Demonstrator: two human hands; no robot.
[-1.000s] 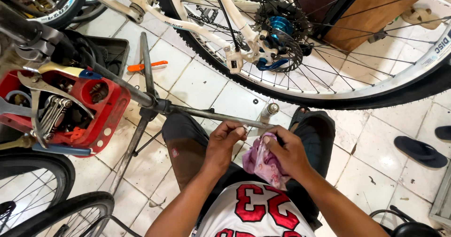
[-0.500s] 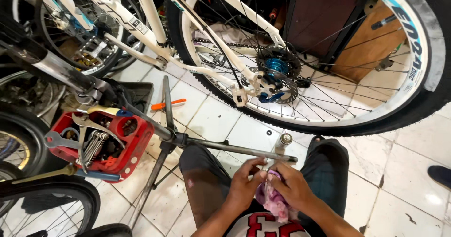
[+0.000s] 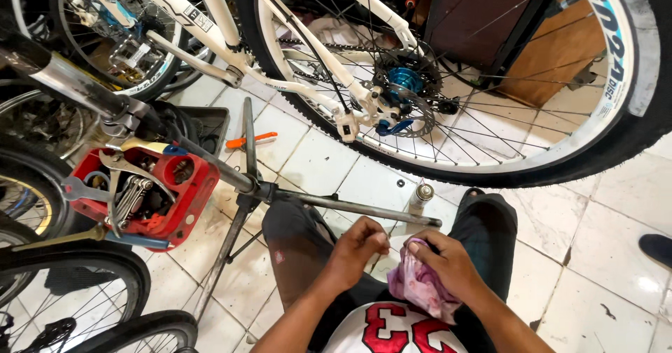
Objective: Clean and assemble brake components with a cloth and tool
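Note:
My right hand (image 3: 448, 262) is closed around a crumpled pink rag (image 3: 418, 288) above my lap. My left hand (image 3: 357, 250) sits just left of it, fingers pinched together at a small metal part that is mostly hidden. Both hands hover over my dark trousers (image 3: 301, 255). A small spray can (image 3: 421, 196) stands on the floor tiles between my knees, just beyond my hands. The white bicycle's rear wheel (image 3: 490, 115) with its blue hub (image 3: 404, 81) hangs in front of me.
The leg of a grey repair stand (image 3: 315, 200) crosses the floor in front of my knees. A red tool tray (image 3: 140, 192) with wrenches hangs at left. Other bicycle wheels (image 3: 63, 283) crowd the left edge. An orange tool (image 3: 250, 141) lies on the tiles.
The view tilted upward and shifted, so my hands now sit lower in the picture. My hands stayed together over my lap, right hand still gripping the rag.

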